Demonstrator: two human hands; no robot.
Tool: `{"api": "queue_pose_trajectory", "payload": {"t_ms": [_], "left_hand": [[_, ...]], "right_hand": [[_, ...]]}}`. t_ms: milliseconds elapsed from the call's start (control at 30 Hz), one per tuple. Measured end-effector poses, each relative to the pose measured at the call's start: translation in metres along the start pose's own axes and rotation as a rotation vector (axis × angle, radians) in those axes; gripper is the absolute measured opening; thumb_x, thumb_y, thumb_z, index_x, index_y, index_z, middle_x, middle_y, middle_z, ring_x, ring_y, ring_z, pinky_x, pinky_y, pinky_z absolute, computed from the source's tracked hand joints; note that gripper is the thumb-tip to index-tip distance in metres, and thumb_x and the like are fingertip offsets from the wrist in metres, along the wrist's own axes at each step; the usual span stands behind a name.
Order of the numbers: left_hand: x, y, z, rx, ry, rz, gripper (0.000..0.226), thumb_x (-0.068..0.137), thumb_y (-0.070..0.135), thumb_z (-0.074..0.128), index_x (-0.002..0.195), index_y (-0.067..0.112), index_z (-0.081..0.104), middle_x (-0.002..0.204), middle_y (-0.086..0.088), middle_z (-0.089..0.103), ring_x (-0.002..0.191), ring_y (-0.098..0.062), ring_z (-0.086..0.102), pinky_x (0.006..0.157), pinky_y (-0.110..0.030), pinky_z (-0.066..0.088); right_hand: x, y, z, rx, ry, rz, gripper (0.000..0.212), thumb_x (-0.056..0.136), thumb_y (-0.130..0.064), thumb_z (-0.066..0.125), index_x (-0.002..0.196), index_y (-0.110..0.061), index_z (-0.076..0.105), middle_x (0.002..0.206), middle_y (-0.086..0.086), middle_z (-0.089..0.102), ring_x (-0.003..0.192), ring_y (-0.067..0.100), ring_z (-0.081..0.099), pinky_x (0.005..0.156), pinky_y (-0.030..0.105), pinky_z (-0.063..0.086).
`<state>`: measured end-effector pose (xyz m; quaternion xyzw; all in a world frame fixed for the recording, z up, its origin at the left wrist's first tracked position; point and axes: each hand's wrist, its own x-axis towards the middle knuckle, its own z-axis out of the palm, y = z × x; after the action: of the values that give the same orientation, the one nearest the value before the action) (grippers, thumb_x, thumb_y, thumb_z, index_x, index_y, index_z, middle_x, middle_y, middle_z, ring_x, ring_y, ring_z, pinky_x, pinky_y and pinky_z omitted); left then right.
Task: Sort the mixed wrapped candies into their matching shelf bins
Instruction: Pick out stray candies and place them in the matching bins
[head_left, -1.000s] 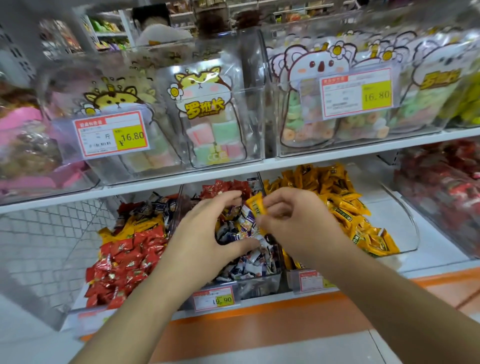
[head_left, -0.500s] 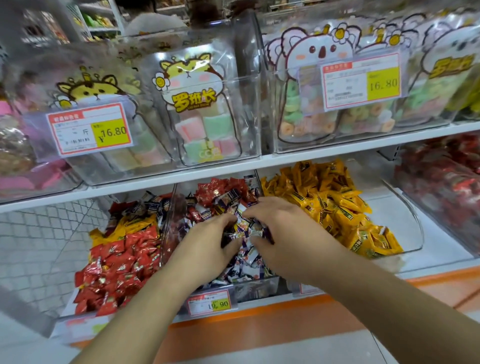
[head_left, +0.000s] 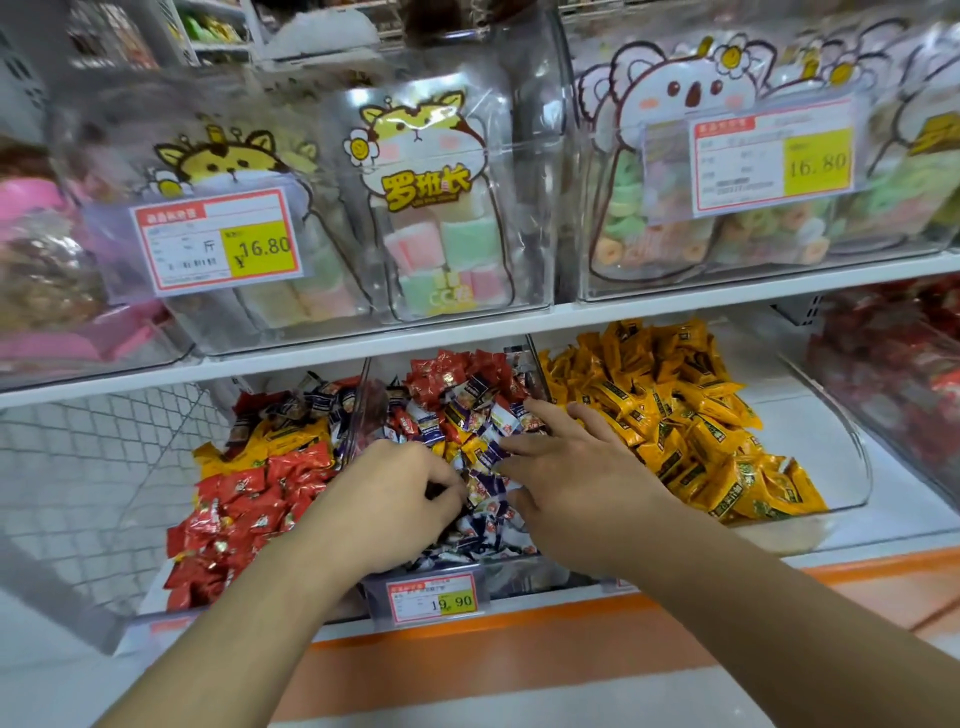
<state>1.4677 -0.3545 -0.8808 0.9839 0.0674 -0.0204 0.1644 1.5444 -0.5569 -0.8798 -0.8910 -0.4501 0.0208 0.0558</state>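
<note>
Clear, glossy hard-plastic bins (head_left: 852, 467), lower centre and right of frame, hold candies in shiny, crinkled film wrappers: yellow candies (head_left: 675, 415), red candies (head_left: 244, 499), and mixed candies (head_left: 467, 410). Upper bins contain glossy printed plastic bags (head_left: 436, 208). Smooth paper price tags (head_left: 218, 239) sit in clear sleeves. Shelf edge (head_left: 675, 306): smooth, white-painted.
</note>
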Motion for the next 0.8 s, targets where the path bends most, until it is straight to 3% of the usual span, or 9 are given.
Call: {"api": "queue_pose_trajectory", "payload": {"t_ms": [100, 233, 333, 467, 567, 667, 733, 800], "left_hand": [[0.002, 0.0, 0.002, 0.001, 0.079, -0.017, 0.018, 0.099, 0.039, 0.059, 0.092, 0.037, 0.075, 0.076, 0.012, 0.072, 0.055, -0.011, 0.064, 0.057, -0.041, 0.057], [0.02, 0.004, 0.004, 0.011, 0.248, -0.023, 0.011, 0.099, 0.038, 0.062, 0.104, 0.037, 0.07, 0.107, 0.014, 0.067, 0.09, -0.007, 0.062, 0.081, -0.032, 0.057], [0.036, 0.004, 0.012, -0.03, 0.218, -0.057, 0.023, 0.1, 0.035, 0.061, 0.121, 0.033, 0.071, 0.119, 0.005, 0.069, 0.106, -0.016, 0.063, 0.093, -0.037, 0.055], [0.041, 0.008, 0.018, 0.016, 0.143, -0.126, 0.031, 0.103, 0.039, 0.057, 0.133, 0.035, 0.065, 0.133, 0.0, 0.063, 0.131, -0.027, 0.044, 0.112, -0.044, 0.036], [0.042, 0.009, 0.018, -0.034, 0.119, -0.181, 0.028, 0.102, 0.038, 0.059, 0.13, 0.039, 0.065, 0.129, 0.002, 0.062, 0.131, -0.026, 0.045, 0.114, -0.042, 0.034], [0.042, 0.002, 0.02, -0.17, 0.118, -0.156, 0.018, 0.098, 0.032, 0.067, 0.109, 0.046, 0.068, 0.107, 0.026, 0.066, 0.113, -0.01, 0.058, 0.109, -0.046, 0.042], [0.042, 0.0, 0.021, -0.261, 0.114, -0.145, 0.018, 0.096, 0.027, 0.069, 0.105, 0.043, 0.069, 0.096, 0.025, 0.068, 0.099, 0.002, 0.059, 0.104, -0.04, 0.047], [0.041, 0.003, 0.021, -0.32, 0.137, -0.139, 0.019, 0.095, 0.022, 0.071, 0.104, 0.039, 0.071, 0.094, 0.02, 0.069, 0.094, 0.003, 0.06, 0.093, -0.028, 0.049]], "right_hand": [[0.002, -0.003, -0.001, -0.022, -0.028, 0.036, 0.044, 0.107, -0.044, 0.036, 0.143, -0.029, 0.056, 0.161, -0.011, 0.039, 0.158, 0.019, -0.004, 0.126, 0.054, -0.005], [0.002, -0.005, 0.0, -0.005, -0.021, 0.048, 0.041, 0.107, -0.044, 0.037, 0.133, -0.027, 0.063, 0.152, -0.01, 0.051, 0.158, 0.02, -0.001, 0.126, 0.052, -0.005], [0.002, -0.004, 0.002, 0.011, 0.006, 0.035, 0.04, 0.106, -0.043, 0.037, 0.13, -0.026, 0.065, 0.149, -0.011, 0.053, 0.157, 0.02, 0.001, 0.127, 0.051, -0.004], [0.002, -0.002, 0.005, 0.035, 0.031, 0.034, 0.037, 0.105, -0.042, 0.041, 0.125, -0.026, 0.068, 0.143, -0.012, 0.056, 0.155, 0.018, 0.006, 0.127, 0.047, -0.001], [0.001, -0.002, 0.004, 0.06, 0.026, 0.038, 0.037, 0.105, -0.042, 0.041, 0.127, -0.025, 0.066, 0.145, -0.012, 0.054, 0.155, 0.018, 0.006, 0.127, 0.048, 0.0], [0.002, -0.002, 0.003, 0.074, 0.032, 0.039, 0.037, 0.105, -0.043, 0.041, 0.126, -0.025, 0.066, 0.143, -0.012, 0.054, 0.155, 0.017, 0.007, 0.127, 0.048, 0.002], [0.003, -0.002, 0.003, 0.087, 0.04, 0.041, 0.036, 0.105, -0.044, 0.043, 0.124, -0.025, 0.067, 0.141, -0.012, 0.056, 0.154, 0.016, 0.007, 0.127, 0.047, 0.002], [0.002, -0.002, 0.003, 0.093, 0.053, 0.042, 0.035, 0.105, -0.043, 0.044, 0.123, -0.025, 0.067, 0.141, -0.012, 0.056, 0.154, 0.014, 0.008, 0.127, 0.046, 0.003]]}}
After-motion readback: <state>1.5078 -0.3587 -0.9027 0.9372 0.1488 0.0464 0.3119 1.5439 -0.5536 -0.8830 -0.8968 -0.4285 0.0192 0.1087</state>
